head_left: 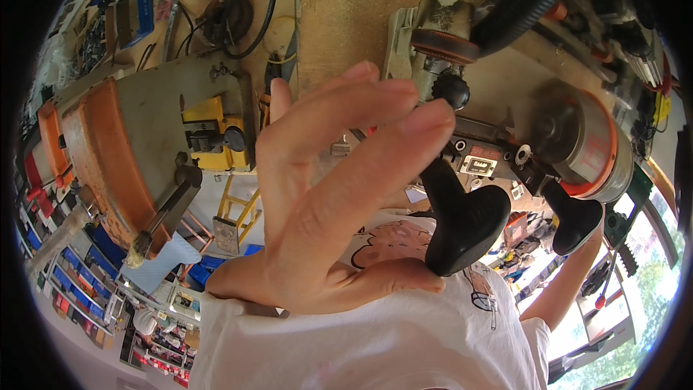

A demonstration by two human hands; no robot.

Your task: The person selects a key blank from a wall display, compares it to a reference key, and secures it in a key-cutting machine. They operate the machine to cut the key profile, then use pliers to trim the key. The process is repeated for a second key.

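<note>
My left hand [325, 195] fills the middle, its fingers apart and loosely bent in front of a machine. Its thumb rests at the lower end of a black curved handle [465, 224]. Above its fingertips are a black knob [451, 90] and a metal housing [440, 18] with a dark ring. My right hand [592, 235] is at the right by a second black handle [570, 220], which mostly hides its fingers. Between the handles is a small counter [478, 165] on a dark bar. A round metal drum with orange bands [585, 144] sits right of it.
At the left stands an orange-and-grey machine [108, 137] with a yellow block [213, 133]. Cables and tools lie on the wooden bench [339, 0]. A black hose [534, 7] crosses the upper right. A yellow ladder [234, 213] and blue-binned shelves [79, 274] show below left.
</note>
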